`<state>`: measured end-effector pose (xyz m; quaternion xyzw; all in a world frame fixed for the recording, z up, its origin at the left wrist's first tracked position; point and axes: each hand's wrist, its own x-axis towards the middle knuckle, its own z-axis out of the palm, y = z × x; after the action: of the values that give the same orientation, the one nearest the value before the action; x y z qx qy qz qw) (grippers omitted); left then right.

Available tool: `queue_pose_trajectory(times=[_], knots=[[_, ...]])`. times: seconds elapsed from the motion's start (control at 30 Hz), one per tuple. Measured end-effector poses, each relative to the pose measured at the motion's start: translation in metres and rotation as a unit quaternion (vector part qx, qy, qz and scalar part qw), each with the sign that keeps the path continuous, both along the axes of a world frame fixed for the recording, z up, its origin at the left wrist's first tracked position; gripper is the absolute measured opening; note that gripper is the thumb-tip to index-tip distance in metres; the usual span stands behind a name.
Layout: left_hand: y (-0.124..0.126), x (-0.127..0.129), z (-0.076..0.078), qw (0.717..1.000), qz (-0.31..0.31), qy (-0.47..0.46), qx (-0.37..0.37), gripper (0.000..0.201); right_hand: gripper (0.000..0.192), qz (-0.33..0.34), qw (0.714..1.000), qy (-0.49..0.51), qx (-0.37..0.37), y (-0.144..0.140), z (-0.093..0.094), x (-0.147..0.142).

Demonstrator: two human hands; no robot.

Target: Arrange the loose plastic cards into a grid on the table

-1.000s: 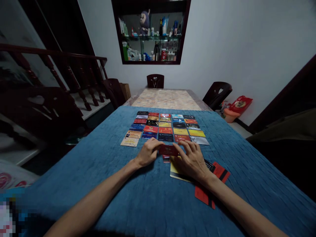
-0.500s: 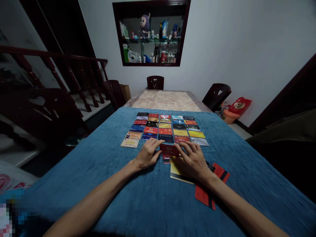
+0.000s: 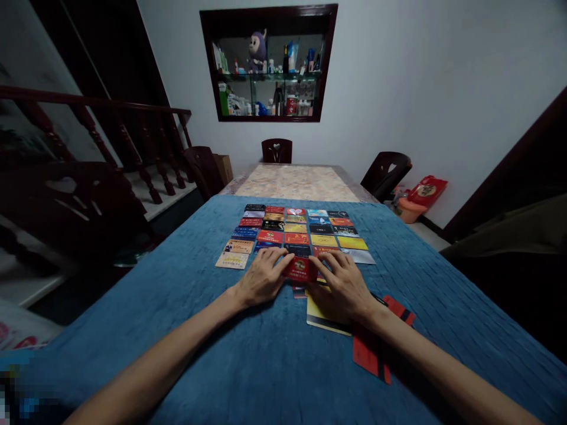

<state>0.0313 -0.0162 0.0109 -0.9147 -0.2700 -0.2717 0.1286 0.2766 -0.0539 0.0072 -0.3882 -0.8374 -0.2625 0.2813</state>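
Observation:
Between my two hands a red card (image 3: 300, 269) with a round emblem is tilted, its printed face toward me. My left hand (image 3: 262, 276) pinches its left end with thumb and forefinger. At its right end my right hand (image 3: 348, 283) grips it the same way. Just beyond lies a dark card (image 3: 297, 251), part of several rows of cards laid side by side. A yellow card with a dark stripe (image 3: 326, 314) lies under and before my right hand. Red striped cards (image 3: 371, 354) lie by my right forearm, which partly covers them.
A blue cloth (image 3: 212, 366) covers the near part of the table, and a patterned tabletop (image 3: 292, 182) shows beyond. Dark wooden chairs (image 3: 386, 174) stand around it. At left runs a wooden railing (image 3: 106, 106); an orange bucket (image 3: 411, 209) sits on the floor at right.
The card in my hands has gone from a dark, shaded look to a brighter red face with its emblem showing. Both hands remain at its ends. The camera view has shifted slightly.

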Motion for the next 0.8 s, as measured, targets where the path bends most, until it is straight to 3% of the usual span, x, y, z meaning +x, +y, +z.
queue_pose_trajectory(times=[0.33, 0.6, 0.8], knots=[[0.022, -0.018, 0.016, 0.997, 0.053, 0.034, -0.038, 0.045, 0.047, -0.006, 0.996, -0.028, -0.082, 0.039, 0.009, -0.022], [0.063, -0.029, 0.032, 0.987, 0.110, 0.079, -0.086, 0.047, 0.044, -0.037, 0.988, -0.034, -0.147, 0.083, 0.021, -0.042], [0.094, -0.037, 0.039, 0.982, 0.113, 0.097, -0.120, 0.042, 0.038, -0.046, 0.978, -0.028, -0.200, 0.112, 0.025, -0.053]])
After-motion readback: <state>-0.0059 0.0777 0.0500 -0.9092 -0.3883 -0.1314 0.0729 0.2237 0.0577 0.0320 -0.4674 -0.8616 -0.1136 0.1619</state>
